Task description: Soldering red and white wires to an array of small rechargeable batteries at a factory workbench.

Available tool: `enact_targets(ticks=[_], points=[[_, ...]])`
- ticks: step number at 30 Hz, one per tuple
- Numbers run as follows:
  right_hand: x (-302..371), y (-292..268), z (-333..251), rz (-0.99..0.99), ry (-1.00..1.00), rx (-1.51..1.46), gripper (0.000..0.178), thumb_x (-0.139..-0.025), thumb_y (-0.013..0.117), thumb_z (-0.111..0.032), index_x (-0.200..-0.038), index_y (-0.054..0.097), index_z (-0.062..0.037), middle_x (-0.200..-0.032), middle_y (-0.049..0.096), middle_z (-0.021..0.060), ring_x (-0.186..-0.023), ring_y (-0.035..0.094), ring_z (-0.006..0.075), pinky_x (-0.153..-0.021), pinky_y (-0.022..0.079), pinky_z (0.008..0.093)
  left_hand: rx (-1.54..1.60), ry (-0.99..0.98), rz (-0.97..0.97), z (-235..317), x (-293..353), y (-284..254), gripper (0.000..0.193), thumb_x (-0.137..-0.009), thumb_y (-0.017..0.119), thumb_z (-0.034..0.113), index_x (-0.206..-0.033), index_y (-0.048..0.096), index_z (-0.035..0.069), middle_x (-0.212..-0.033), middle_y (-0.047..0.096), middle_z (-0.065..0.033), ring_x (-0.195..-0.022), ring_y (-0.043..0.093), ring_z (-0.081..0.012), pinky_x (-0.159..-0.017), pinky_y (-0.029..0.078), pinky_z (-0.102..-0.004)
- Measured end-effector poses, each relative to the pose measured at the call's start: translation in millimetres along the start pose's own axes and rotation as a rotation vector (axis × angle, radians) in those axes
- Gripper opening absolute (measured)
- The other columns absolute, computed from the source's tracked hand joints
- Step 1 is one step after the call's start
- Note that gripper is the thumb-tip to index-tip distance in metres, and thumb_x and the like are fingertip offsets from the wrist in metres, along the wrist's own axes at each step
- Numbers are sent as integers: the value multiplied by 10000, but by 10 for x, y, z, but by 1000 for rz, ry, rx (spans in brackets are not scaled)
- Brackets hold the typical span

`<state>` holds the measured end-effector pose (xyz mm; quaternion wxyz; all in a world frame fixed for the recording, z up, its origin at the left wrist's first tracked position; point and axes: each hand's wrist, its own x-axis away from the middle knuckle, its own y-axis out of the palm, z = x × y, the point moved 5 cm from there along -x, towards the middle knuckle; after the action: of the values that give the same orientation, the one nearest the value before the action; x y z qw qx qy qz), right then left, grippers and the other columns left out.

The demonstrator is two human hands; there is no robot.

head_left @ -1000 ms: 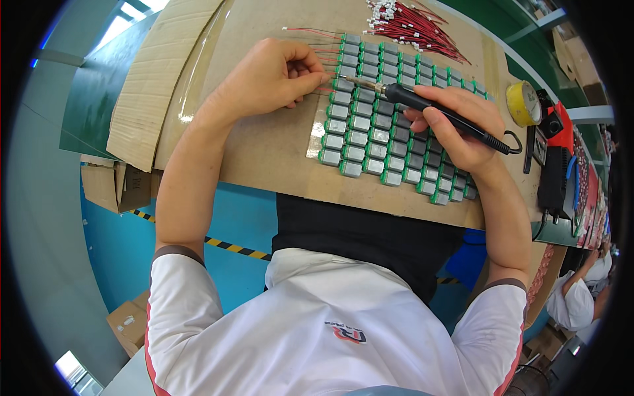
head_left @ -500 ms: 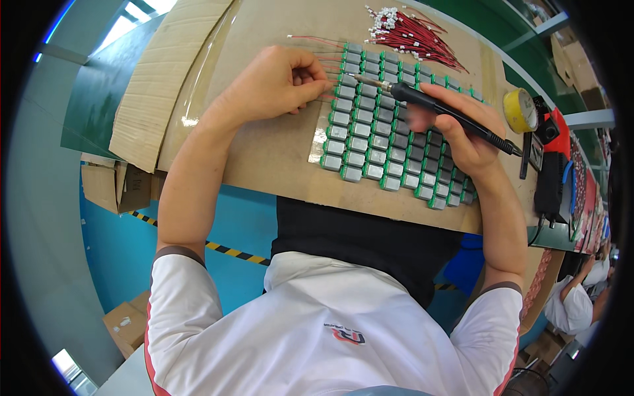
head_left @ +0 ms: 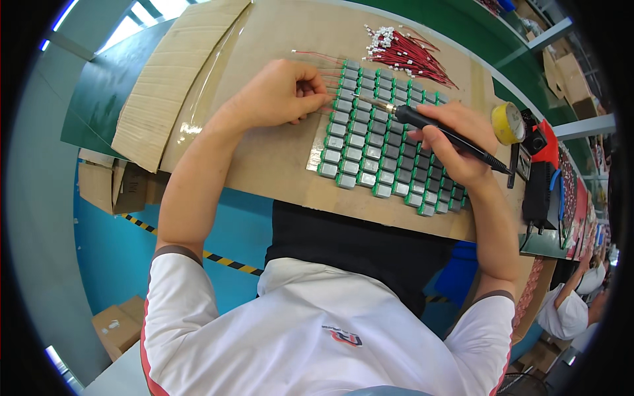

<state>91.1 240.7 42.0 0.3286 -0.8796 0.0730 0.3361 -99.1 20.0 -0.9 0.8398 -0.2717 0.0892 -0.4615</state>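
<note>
My right hand [head_left: 462, 138] grips a black soldering iron [head_left: 449, 135] like a pen. Its metal tip points left, over the left edge of a grid of grey battery cells [head_left: 356, 145] with green edges. Beside that edge, my left hand [head_left: 287, 92] is closed in a pinch, fingertips against the ends of thin red wires. One wire seems to be between thumb and finger, though the fingers mostly hide it. Several red wires [head_left: 317, 54] run left from the upper cells. Whether the iron's tip touches a cell cannot be made out.
A bundle of red wires with white connectors [head_left: 409, 53] lies beyond the cells. To the right are a yellow tape roll [head_left: 507, 123] and a black device [head_left: 541, 195]. A cardboard sheet [head_left: 172, 79] covers the table's left side. Another person [head_left: 564, 310] sits far right.
The whole view has shifted slightly, so the table appears lower. Relative to the cells, the iron's tip has moved a little right and down. My left hand keeps its pinch by the left edge.
</note>
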Motion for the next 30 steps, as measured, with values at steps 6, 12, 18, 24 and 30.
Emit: enact_targets(ticks=[6,12,18,24,30], points=[[14,96,-40,-99,126,-124,306,-943,727,-9,-1241,730,63,-882,777,131,-756,753,190,-680,564,293,55,7,-6,-10,31,10,157,-986,770,159,-993,723,10,-814,696,-1,-657,625,-39,-547,534,-204],[30,155,-35,-158,60,-124,329,-976,692,-9,-1290,695,86,-958,790,180,-821,790,225,-758,608,309,27,171,-4,-2,4,-15,156,-958,791,131,-999,692,17,-801,645,18,-661,591,-17,-529,510,-185],[42,176,-22,-152,51,-120,337,-977,695,-18,-1297,692,84,-955,790,176,-840,790,233,-767,609,317,-64,259,-42,77,53,-14,106,-909,813,81,-941,719,42,-825,659,45,-707,565,-11,-586,443,-189],[38,175,-21,-140,65,-131,332,-978,694,-19,-1294,695,81,-949,792,173,-853,790,241,-780,608,323,-82,246,-55,71,52,-9,80,-893,808,56,-911,730,55,-856,664,53,-740,555,-22,-608,419,-204],[48,186,-12,-149,35,-104,330,-970,703,-10,-1285,695,90,-952,794,171,-859,790,245,-783,606,327,-108,319,-69,59,52,6,79,-893,796,35,-915,721,49,-919,649,38,-785,562,-31,-624,424,-207]])
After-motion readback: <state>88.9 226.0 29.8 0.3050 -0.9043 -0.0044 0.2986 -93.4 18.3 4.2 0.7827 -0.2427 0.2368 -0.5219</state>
